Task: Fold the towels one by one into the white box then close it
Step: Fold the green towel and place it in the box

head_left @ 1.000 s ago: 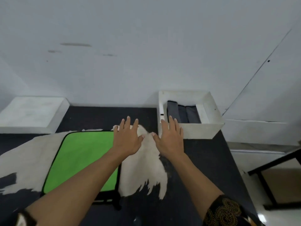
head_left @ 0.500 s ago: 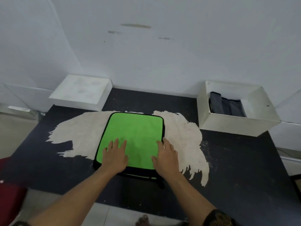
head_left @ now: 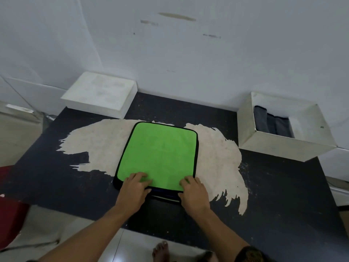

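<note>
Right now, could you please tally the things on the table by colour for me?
Green: 1, the green towel, lying flat.
White: 2, the white box and the lid.
Dark grey: 3, the folded towels showing in the box.
Total: 6; whatever lies under the green towel cannot be counted.

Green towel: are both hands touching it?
Touching. The head view shows the left hand and right hand with fingers curled onto the green towel at its near edge.

The black table (head_left: 273, 186) carries a green towel (head_left: 160, 154), white box (head_left: 279, 146) and white lid (head_left: 102, 93).
</note>
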A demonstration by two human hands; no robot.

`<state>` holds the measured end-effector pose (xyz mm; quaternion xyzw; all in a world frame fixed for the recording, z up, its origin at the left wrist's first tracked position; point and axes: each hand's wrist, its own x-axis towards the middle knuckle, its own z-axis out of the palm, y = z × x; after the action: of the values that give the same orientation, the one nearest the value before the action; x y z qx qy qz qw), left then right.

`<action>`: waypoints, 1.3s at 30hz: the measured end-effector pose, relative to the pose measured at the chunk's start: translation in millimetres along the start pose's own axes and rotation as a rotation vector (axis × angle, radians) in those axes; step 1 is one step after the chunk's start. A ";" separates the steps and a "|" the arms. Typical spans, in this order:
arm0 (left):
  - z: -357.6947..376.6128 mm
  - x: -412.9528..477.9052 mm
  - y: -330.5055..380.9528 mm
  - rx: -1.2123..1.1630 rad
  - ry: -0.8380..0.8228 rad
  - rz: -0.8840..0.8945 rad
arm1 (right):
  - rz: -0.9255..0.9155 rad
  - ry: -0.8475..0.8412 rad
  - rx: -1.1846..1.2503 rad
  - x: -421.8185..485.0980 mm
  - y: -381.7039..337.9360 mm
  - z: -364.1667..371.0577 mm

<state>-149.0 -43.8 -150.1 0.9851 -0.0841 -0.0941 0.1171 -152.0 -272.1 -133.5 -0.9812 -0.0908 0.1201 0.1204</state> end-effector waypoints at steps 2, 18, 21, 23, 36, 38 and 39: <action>2.1 0.9 1.6 -0.027 0.034 0.026 | 0.012 0.022 -0.002 0.1 -1.0 1.5; -25.4 20.2 -24.3 0.095 0.140 -0.140 | 0.288 0.073 0.185 19.7 4.3 -25.8; -38.0 24.8 -40.3 0.118 0.087 -0.181 | 0.349 0.125 0.236 23.3 8.0 -27.8; -44.1 28.4 -47.0 0.146 0.018 -0.199 | 0.350 0.145 0.235 25.5 8.6 -29.2; -77.2 47.1 -47.3 -0.023 0.203 -0.332 | 0.407 0.153 0.421 36.5 11.8 -67.8; -78.9 52.2 -47.8 -0.121 0.186 -0.351 | 0.422 0.163 0.601 40.3 9.9 -70.1; -79.1 55.1 -47.0 -0.255 0.181 -0.360 | 0.441 0.169 0.741 41.7 8.6 -72.0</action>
<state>-72.6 7.9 -95.3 0.9659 0.1164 -0.0348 0.2288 -92.4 -287.1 -76.8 -0.8741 0.1802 0.0866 0.4428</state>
